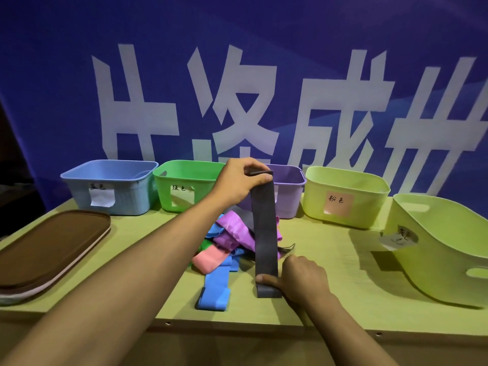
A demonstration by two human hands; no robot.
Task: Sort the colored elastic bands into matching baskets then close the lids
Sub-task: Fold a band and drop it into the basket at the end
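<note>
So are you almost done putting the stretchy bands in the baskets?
Not nearly. No band shows inside any basket, like the blue basket. The left hand and right hand hold one dark grey band stretched between them. A pile of bands waits on the table, and the lids are still off.

Staged demonstration or data-collection station, not a home. Evidence: large blue banner (237, 75) with white printed characters as backdrop; plain board table (330, 260); row of coloured baskets (343, 196) bearing handwritten paper labels (339, 204).
</note>
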